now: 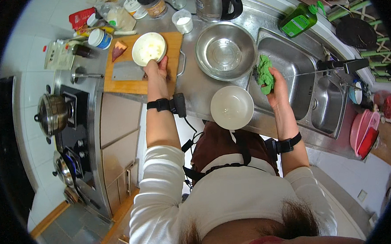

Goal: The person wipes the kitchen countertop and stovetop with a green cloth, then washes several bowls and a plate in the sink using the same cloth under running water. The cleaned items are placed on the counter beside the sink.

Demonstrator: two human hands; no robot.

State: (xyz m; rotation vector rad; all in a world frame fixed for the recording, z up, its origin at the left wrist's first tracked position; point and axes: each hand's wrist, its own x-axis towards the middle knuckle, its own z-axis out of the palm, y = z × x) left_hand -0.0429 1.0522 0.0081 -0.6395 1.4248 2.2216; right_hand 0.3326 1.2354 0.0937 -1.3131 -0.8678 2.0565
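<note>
My left hand (156, 68) grips the near rim of a white bowl (149, 49) with pale, wet-looking contents or residue inside. The bowl is over a wooden cutting board (174, 43), and I cannot tell whether it rests there. Beside it on the board lie a cleaver blade (126, 71) and a piece of sweet potato (119, 51). Over the sink basin (288, 54), my right hand (277, 88) holds a crumpled green cloth (265, 74). A thin stream of water runs from the black faucet (341, 65). Between my hands stand a steel basin (226, 50) and a white bowl (232, 107) at the counter's edge.
An electric kettle (214, 5), a cup of white powder (182, 21) and several jars line the back. A green detergent bottle (298, 22) stands behind the sink. On the left stove (78, 128) are a lidded pot (51, 114) and a pan (63, 168) over a blue flame.
</note>
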